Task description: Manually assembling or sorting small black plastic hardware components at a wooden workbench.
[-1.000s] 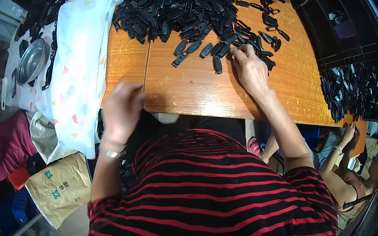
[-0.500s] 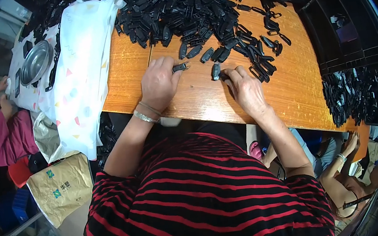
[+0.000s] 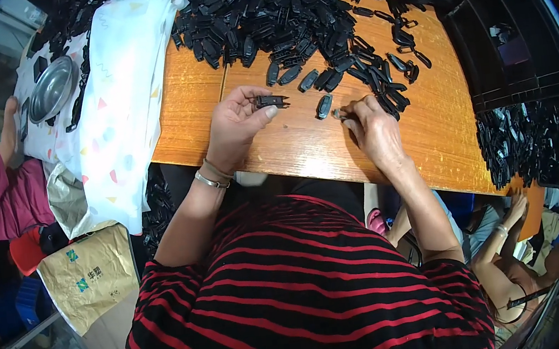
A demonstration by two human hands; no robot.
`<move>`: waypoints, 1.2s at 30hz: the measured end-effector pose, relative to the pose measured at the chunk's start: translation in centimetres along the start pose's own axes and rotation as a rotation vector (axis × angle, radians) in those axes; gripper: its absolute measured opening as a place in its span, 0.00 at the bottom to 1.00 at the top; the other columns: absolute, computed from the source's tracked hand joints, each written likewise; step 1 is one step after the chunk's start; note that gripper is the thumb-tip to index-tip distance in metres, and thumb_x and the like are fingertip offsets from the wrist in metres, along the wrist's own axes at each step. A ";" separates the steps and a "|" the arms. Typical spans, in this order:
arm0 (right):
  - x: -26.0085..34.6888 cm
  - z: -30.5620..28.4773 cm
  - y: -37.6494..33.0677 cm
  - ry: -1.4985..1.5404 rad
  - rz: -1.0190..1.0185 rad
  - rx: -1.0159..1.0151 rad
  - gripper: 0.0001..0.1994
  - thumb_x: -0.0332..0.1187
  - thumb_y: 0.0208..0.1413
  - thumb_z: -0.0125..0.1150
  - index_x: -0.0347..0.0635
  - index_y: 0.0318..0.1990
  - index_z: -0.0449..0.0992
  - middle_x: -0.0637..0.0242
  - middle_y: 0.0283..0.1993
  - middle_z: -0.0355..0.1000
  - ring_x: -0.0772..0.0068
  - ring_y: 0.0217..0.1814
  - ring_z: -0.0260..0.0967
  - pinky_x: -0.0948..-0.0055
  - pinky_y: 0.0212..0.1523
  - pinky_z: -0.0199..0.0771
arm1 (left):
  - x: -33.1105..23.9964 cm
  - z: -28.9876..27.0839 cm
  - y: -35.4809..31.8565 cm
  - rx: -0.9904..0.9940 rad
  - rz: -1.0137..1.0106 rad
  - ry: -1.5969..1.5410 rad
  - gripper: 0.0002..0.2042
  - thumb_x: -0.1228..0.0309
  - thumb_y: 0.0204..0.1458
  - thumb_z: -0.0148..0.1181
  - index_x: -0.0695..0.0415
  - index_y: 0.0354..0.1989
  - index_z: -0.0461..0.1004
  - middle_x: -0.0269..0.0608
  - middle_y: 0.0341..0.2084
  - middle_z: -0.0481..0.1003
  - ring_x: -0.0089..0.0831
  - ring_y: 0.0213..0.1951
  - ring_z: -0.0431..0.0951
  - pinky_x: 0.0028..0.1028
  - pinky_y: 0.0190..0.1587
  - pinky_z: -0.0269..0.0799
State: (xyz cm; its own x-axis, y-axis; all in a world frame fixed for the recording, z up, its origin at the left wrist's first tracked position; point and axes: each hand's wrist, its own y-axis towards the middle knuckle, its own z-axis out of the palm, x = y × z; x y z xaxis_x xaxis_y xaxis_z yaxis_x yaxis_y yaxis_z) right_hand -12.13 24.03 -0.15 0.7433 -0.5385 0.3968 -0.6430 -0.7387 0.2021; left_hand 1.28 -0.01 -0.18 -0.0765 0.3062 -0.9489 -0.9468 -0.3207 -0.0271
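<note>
My left hand point(image 3: 238, 125) pinches a narrow black plastic casing point(image 3: 271, 101) between thumb and fingers, its pronged end pointing right. My right hand point(image 3: 373, 128) rests low over the table, fingers curled together. A small piece point(image 3: 337, 113) shows at its fingertips, too small to name. Between the hands lies a black oval casing point(image 3: 324, 106), shaped like a key-fob shell, touched by neither hand. Beyond them, a big heap of similar black plastic parts point(image 3: 274, 15) spreads over the wooden table point(image 3: 290, 149), with looser pieces point(image 3: 391, 91) trailing down beside my right hand.
A white patterned cloth point(image 3: 121, 110) covers the left side, with a metal bowl point(image 3: 53, 90) past it. A black bin point(image 3: 513, 34) stands at right above another pile of black parts point(image 3: 519, 138). A brown paper sack point(image 3: 93, 277) sits lower left. Other people work on both sides.
My left hand has rolled over, bringing the casing it holds into fuller view. My right hand has drawn a little right, away from the oval casing, which now lies tilted on the table.
</note>
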 end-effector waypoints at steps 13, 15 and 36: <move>8.3 1.4 2.4 0.620 -0.080 -0.234 0.10 0.23 0.54 0.62 0.34 0.44 0.73 0.63 0.36 0.70 0.77 0.30 0.69 0.81 0.31 0.69 | -1.2 2.4 -0.1 0.043 -0.017 -0.171 0.15 0.76 0.56 0.59 0.66 0.51 0.71 0.33 0.35 0.75 0.15 0.33 0.72 0.16 0.37 0.68; 8.4 1.8 2.1 0.646 -0.088 -0.260 0.10 0.23 0.54 0.62 0.34 0.44 0.73 0.64 0.36 0.70 0.78 0.30 0.68 0.82 0.31 0.68 | 0.0 2.0 -0.2 0.027 -0.023 -0.203 0.15 0.76 0.56 0.59 0.66 0.51 0.71 0.33 0.35 0.76 0.16 0.33 0.73 0.16 0.37 0.69; 8.7 4.2 2.3 0.546 -0.146 -0.365 0.09 0.23 0.50 0.67 0.36 0.39 0.75 0.62 0.34 0.70 0.74 0.29 0.69 0.76 0.29 0.70 | 1.4 3.4 -1.4 -0.167 0.284 0.239 0.13 0.83 0.53 0.59 0.65 0.47 0.75 0.30 0.33 0.70 0.13 0.28 0.67 0.16 0.31 0.65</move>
State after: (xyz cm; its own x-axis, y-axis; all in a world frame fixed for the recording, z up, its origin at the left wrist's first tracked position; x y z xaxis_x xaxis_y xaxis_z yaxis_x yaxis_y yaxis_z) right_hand -6.38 15.96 0.01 0.6890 -0.0904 0.7191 -0.6356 -0.5521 0.5396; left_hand 1.47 3.93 -0.36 -0.2342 -0.0262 -0.9718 -0.8333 -0.5095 0.2146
